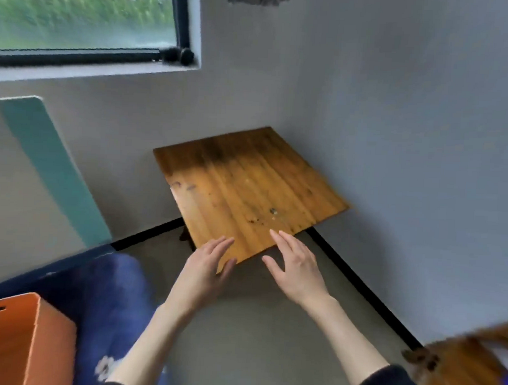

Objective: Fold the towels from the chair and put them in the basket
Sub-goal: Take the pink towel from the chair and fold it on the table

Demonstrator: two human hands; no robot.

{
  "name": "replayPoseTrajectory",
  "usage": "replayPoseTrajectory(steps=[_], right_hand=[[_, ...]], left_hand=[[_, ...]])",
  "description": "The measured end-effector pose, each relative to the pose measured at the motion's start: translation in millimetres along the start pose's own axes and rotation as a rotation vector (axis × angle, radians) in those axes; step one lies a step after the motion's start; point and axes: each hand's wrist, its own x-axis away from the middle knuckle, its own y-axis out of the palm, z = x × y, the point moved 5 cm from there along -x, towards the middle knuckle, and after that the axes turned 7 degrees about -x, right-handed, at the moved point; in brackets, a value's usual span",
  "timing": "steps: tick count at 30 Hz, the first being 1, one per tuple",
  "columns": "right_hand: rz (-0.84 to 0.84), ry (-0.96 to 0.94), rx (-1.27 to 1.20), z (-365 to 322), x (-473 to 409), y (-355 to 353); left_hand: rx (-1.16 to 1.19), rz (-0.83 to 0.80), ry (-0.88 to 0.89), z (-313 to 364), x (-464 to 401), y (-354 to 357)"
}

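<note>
Neither grip holds anything: left hand (pixel 204 267) and right hand (pixel 297 270) hover spread above the bare bench (pixel 247 186), orange basket (pixel 26 340) lower left, no towel in clear view; towels should be light and limp, best pinched at corners.

A single wide-angle view, from a camera worn on the person's head, looks forward and steeply down into a room corner. It sits close above the square brown wooden table (pixel 247 192), which fills the centre, tilted in the frame. Both bare forearms reach in from the near edge. The dark-framed window (pixel 86 22) lies far left, the orange plastic basket (pixel 26 342) near left, cut by the frame. Edges are blurred.
</note>
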Motion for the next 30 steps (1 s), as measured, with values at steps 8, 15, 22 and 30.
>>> replayPoseTrajectory(steps=[8, 15, 22, 30], right_hand=[[0.257, 0.315, 0.011, 157.1, 170.9, -101.1], [0.431, 0.586, 0.000, 258.8, 340.4, -159.6], [0.536, 0.798, -0.043, 337.0, 444.8, -182.1], [0.462, 1.017, -0.080, 457.0, 489.4, -184.0]], left_hand=[[0.029, -0.150, 0.340, 197.6, 16.6, 100.4], [0.108, -0.343, 0.592, 349.1, 77.9, 198.6], [0.091, -0.563, 0.753, 454.5, 106.4, 291.3], [0.039, -0.804, 0.786, 526.2, 101.3, 416.2]])
